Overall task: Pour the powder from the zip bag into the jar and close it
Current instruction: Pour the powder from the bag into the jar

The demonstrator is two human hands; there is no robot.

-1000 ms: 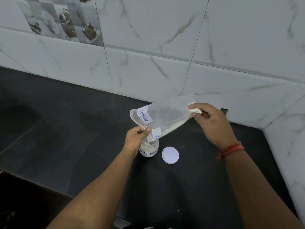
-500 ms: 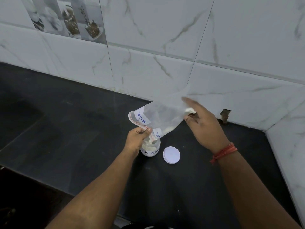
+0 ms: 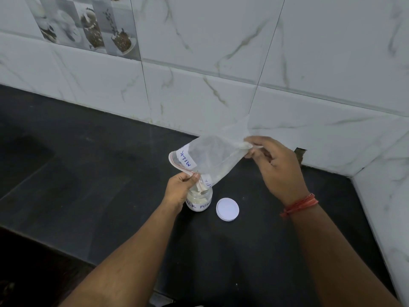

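A clear zip bag labelled MILK hangs tilted over a small glass jar, its open red-lined mouth pointing down into the jar. My left hand pinches the bag's mouth right above the jar and hides the jar's left side. My right hand pinches the bag's raised bottom corner, up and to the right. The jar holds pale powder and bears a white label. Little powder shows in the bag. The jar's white round lid lies flat on the counter just right of the jar.
The jar stands on a black stone counter backed by a white marble-tiled wall. A side wall closes the counter on the right. The counter's front edge runs along the lower left.
My right hand, which had let go with fingers spread half a second ago, pinches the bag's bottom corner again. The left hand and the bag's mouth stay over the jar.
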